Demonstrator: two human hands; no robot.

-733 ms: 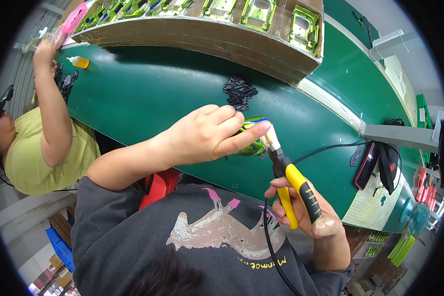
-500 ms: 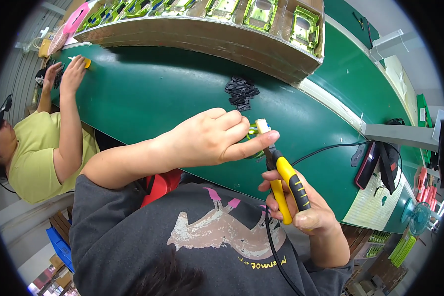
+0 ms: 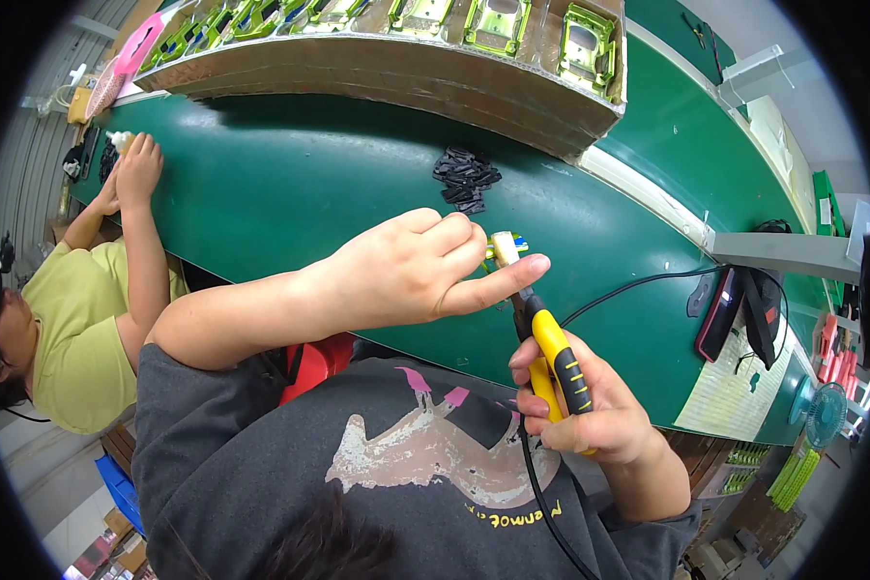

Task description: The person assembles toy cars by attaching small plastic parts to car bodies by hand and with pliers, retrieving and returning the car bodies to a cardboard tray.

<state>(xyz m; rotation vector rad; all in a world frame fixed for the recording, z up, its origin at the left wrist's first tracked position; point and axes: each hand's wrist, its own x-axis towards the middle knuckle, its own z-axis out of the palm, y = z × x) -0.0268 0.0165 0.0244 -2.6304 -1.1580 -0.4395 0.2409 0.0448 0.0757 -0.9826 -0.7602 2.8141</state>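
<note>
In my right hand (image 3: 604,406) is a pair of pliers (image 3: 561,362) with yellow and black handles, fingers wrapped round the grips. Their jaws point up and left, beside the tip of my left index finger. My left hand (image 3: 411,266) is closed on a small green plastic part (image 3: 519,244), mostly hidden behind its fingers. On that index finger is a whitish wrap (image 3: 504,247). Whether the jaws touch the green part cannot be made out. Beyond my left hand lies a heap of small black strips (image 3: 466,179) on the green table (image 3: 290,184).
A cardboard box (image 3: 406,77) holding several green frames stands along the far side. A black cable (image 3: 638,287) crosses the table, near a phone (image 3: 720,319) and a paper sheet (image 3: 720,401) at right. At left, a co-worker (image 3: 77,319) holds a small bottle (image 3: 121,142).
The pliers' handles have come closer together as my right fingers closed. The green part has tilted slightly. The co-worker has brought both hands together round the bottle.
</note>
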